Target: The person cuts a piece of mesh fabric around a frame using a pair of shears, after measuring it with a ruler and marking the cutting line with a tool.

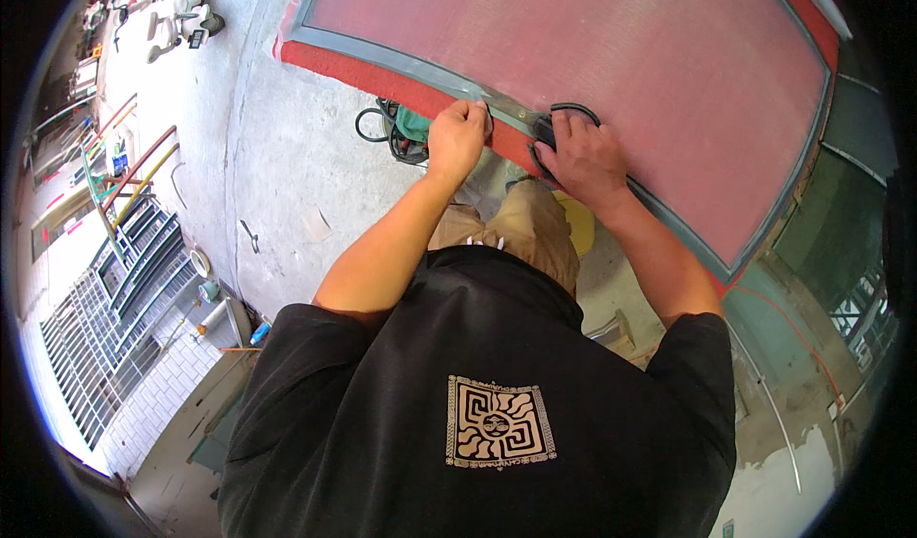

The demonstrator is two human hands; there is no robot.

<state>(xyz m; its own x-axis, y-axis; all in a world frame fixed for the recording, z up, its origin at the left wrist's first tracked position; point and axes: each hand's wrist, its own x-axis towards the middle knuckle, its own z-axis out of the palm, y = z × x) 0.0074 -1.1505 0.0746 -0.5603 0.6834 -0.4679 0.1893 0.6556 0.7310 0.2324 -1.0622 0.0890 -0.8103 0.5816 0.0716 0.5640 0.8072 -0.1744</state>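
- Fingers of the right hand (pixel 587 161) curl around the looped handles of black-handled metal scissors (pixel 540 127). Fingertips of the left hand (pixel 457 142) are bunched at the panel's edge; cannot tell what, if anything, is pinched between them.
- Clock centred on right hand, 12 toward top of view. Scissors point to 10 o'clock, their blades lying along the grey flat border (pixel 396 59); left hand at 9.
- Large translucent pinkish-red panel (pixel 611 51) spreads from 11 round to 4 o'clock, inside that border; both hands work at its near edge. Rough-looking red band (pixel 382 80) runs outside the border toward 10.
- Risk 1, judged the most serious: nicked left finger. Cause: blades aimed toward left hand, fingertips just beside them. Blade gap not resolvable.
- Risk 2: scratched or punctured panel. Cause: metal lying close to its surface; a small wrist roll inward could drive the tip that way.
- Risk 3: ragged or wandering line along the border. Cause: edge material slack, should the left fingertips lack a firm hold.
- Risk 4: dropped scissors. Cause: loose grip at the overhang; tan trousers (pixel 525 218) are below at 7 to 8 o'clock.
- Risk 5: snagged foot. Cause: black looped cable (pixel 368 127) on the pale floor (pixel 287 175) at 9 o'clock, should the person step that way.
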